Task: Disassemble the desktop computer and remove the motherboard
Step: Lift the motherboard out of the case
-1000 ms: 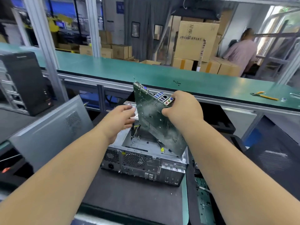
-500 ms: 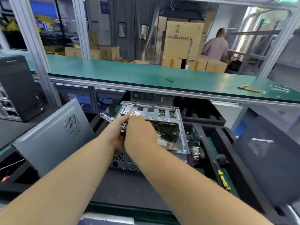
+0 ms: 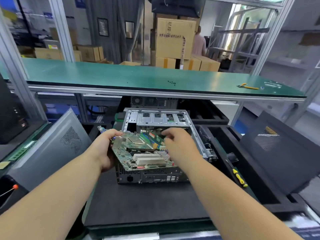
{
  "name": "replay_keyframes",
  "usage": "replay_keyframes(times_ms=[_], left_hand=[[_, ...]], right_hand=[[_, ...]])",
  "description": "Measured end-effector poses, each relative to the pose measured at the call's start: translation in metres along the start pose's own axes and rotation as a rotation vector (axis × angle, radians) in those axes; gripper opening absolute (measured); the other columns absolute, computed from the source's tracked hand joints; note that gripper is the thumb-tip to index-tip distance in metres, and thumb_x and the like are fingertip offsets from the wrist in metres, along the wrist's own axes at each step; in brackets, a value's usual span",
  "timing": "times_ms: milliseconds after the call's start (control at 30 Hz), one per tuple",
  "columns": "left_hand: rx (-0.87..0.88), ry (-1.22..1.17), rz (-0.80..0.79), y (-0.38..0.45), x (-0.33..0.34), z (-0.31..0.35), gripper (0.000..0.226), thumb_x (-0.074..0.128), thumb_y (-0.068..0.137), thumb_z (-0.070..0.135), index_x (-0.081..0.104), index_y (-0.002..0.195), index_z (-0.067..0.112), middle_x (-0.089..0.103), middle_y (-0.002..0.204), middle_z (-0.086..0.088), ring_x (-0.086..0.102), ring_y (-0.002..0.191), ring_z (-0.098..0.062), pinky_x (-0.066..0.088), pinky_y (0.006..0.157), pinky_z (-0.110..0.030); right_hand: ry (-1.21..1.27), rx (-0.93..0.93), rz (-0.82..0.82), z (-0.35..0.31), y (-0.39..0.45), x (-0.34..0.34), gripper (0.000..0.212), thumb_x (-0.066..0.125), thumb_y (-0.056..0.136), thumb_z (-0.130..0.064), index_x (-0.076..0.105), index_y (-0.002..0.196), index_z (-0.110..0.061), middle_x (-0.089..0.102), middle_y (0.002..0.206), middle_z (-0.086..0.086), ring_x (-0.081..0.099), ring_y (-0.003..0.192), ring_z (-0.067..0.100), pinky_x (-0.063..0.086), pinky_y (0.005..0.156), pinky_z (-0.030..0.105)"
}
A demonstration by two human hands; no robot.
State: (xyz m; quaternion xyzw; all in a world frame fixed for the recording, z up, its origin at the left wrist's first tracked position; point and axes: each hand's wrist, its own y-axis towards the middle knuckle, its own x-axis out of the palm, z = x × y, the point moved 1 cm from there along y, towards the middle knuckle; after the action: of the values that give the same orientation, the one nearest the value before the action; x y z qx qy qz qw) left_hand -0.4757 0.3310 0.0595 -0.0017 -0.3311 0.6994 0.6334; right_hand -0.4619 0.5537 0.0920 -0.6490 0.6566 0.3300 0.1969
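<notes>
The green motherboard [image 3: 138, 153], component side up with white slots and memory sticks, is out of the case and held above the rear of the opened grey computer case [image 3: 155, 177]. My left hand [image 3: 105, 149] grips the board's left edge. My right hand [image 3: 178, 144] hovers over the board's right side near the memory sticks, fingers loosely curled; I cannot tell whether it touches them. The case lies on a black mat [image 3: 147, 205], its drive cage [image 3: 155, 118] at the far end.
A grey side panel [image 3: 52, 149] leans at the left, a dark panel [image 3: 277, 153] at the right. A yellow-handled screwdriver [image 3: 239, 179] lies right of the case. Pliers [image 3: 247, 86] and small screws [image 3: 171, 82] sit on the green shelf [image 3: 121, 75]. A black tower [image 3: 10, 115] stands far left.
The motherboard was held upright with its underside towards me; it is now turned component side up and lowered over the case. My right hand has let go of its edge and moved over its right side.
</notes>
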Motion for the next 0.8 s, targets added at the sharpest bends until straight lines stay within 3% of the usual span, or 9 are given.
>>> replay_keyframes(times_ms=[67, 200, 400, 533, 667, 733, 800], left_hand=[[-0.004, 0.043, -0.012, 0.004, -0.006, 0.007, 0.032, 0.065, 0.068, 0.025, 0.068, 0.094, 0.007, 0.071, 0.100, -0.016, 0.069, 0.081, -0.034, 0.055, 0.080, -0.045], [0.038, 0.101, 0.019, 0.013, -0.010, 0.017, 0.030, 0.068, 0.059, 0.027, 0.072, 0.083, 0.009, 0.071, 0.093, -0.015, 0.068, 0.076, -0.033, 0.056, 0.077, -0.046], [0.106, 0.116, 0.051, 0.020, -0.002, 0.021, 0.020, 0.065, 0.057, 0.027, 0.075, 0.066, 0.012, 0.071, 0.077, -0.015, 0.069, 0.061, -0.031, 0.056, 0.061, -0.038], [0.141, 0.140, 0.128, 0.023, 0.006, 0.023, 0.019, 0.062, 0.073, 0.025, 0.069, 0.082, 0.011, 0.070, 0.075, -0.016, 0.067, 0.057, -0.030, 0.055, 0.056, -0.036], [0.154, 0.142, 0.170, 0.022, 0.014, 0.022, 0.018, 0.058, 0.079, 0.025, 0.065, 0.087, 0.010, 0.069, 0.069, -0.014, 0.065, 0.051, -0.028, 0.054, 0.052, -0.031], [0.150, 0.147, 0.182, 0.021, 0.018, 0.022, 0.020, 0.058, 0.078, 0.026, 0.063, 0.089, 0.010, 0.069, 0.072, -0.014, 0.065, 0.054, -0.028, 0.053, 0.057, -0.032], [0.150, 0.148, 0.203, 0.019, 0.021, 0.021, 0.023, 0.060, 0.077, 0.027, 0.061, 0.092, 0.010, 0.067, 0.078, -0.014, 0.063, 0.061, -0.029, 0.052, 0.065, -0.035]], right_hand=[[0.026, 0.100, 0.005, 0.023, 0.013, -0.005, 0.032, 0.045, 0.088, -0.014, 0.067, 0.106, -0.030, 0.067, 0.086, -0.008, 0.052, 0.052, 0.011, 0.044, 0.053, 0.027], [-0.028, 0.135, -0.063, 0.049, 0.045, -0.004, 0.026, 0.048, 0.090, -0.017, 0.067, 0.091, -0.035, 0.068, 0.081, -0.006, 0.044, 0.040, 0.007, 0.041, 0.045, 0.022], [-0.182, -0.035, -0.285, 0.040, 0.094, 0.026, 0.016, 0.058, 0.086, -0.030, 0.073, 0.082, -0.027, 0.069, 0.078, -0.008, 0.064, 0.069, 0.016, 0.055, 0.062, 0.032], [-0.381, -0.096, -0.376, 0.038, 0.114, 0.042, 0.035, 0.066, 0.081, -0.045, 0.065, 0.061, -0.016, 0.061, 0.061, 0.000, 0.064, 0.064, 0.021, 0.057, 0.063, 0.034], [-0.437, -0.140, -0.433, 0.036, 0.124, 0.043, 0.044, 0.070, 0.077, -0.055, 0.073, 0.072, -0.011, 0.069, 0.067, 0.002, 0.068, 0.070, 0.022, 0.058, 0.069, 0.036], [-0.440, -0.170, -0.477, 0.035, 0.126, 0.040, 0.039, 0.073, 0.076, -0.052, 0.075, 0.073, -0.013, 0.072, 0.068, 0.001, 0.068, 0.069, 0.019, 0.057, 0.072, 0.036], [-0.297, -0.137, -0.487, 0.034, 0.128, 0.036, 0.025, 0.073, 0.074, -0.036, 0.072, 0.069, -0.012, 0.069, 0.063, 0.000, 0.064, 0.060, 0.018, 0.057, 0.066, 0.034]])
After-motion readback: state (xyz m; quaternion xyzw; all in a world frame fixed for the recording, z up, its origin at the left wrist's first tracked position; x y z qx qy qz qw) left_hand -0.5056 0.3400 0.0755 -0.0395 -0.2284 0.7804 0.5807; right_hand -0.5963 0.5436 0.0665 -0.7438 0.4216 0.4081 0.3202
